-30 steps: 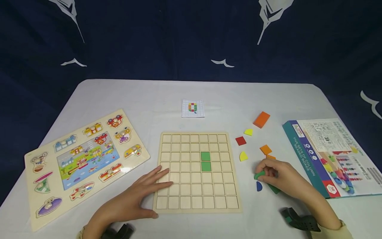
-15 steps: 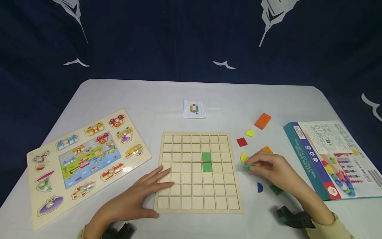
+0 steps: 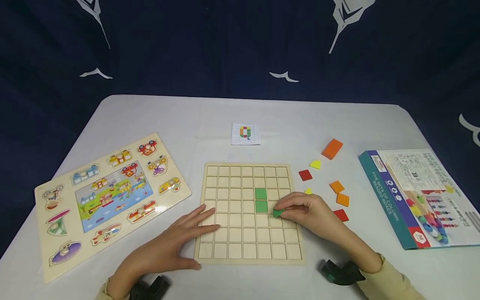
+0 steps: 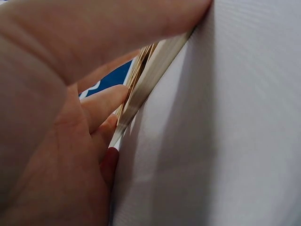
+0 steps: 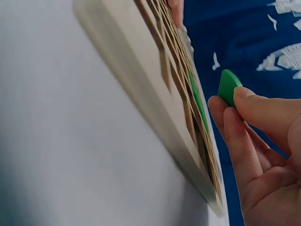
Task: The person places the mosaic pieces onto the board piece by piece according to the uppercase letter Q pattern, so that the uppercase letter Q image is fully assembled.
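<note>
The right hand [image 3: 313, 214] pinches a green piece [image 5: 229, 87] between thumb and fingertips, holding it clear of the grid board [image 3: 235, 235], over its right part. The piece is just right of two green squares [image 3: 261, 206] seated one behind the other in neighbouring cells. The left hand [image 3: 168, 248] grips nothing; its fingers are spread over the board's left side, the thumb at the near left corner.

To the right on the tabletop [image 3: 217, 281] lie loose red pieces [image 3: 305, 175], yellow pieces [image 3: 315, 165] and orange squares [image 3: 343, 199], with a thicker orange block [image 3: 332, 149] farther off. A small card [image 3: 245, 133] lies beyond the board, a picture puzzle [image 3: 85, 240] to the left, a box [image 3: 420, 200] at far right.
</note>
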The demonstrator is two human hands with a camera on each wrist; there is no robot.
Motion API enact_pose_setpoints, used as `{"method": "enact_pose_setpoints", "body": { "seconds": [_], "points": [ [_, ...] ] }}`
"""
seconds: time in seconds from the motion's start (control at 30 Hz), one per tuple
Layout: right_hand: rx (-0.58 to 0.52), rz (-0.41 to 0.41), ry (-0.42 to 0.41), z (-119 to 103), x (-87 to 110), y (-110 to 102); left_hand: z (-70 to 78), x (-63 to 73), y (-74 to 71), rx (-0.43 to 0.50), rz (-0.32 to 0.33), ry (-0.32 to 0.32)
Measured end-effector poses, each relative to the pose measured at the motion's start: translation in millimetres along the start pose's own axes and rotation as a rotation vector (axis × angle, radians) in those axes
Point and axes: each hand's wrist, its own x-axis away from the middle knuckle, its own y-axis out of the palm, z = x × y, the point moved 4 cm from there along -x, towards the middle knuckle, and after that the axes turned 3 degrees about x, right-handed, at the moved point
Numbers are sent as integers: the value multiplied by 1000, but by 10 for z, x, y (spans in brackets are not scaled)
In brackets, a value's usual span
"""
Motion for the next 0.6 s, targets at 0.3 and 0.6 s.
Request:
{"method": "enact_pose_setpoints", "body": {
  "seconds": [0.3,0.6],
  "points": [
    [67,-90,28,-34,-92,223,-4,-5,2,19,-9,-26],
    [214,-101,-84,-77,-120,307,-3,-10,-5,21,-17,-41]
  ]
}}
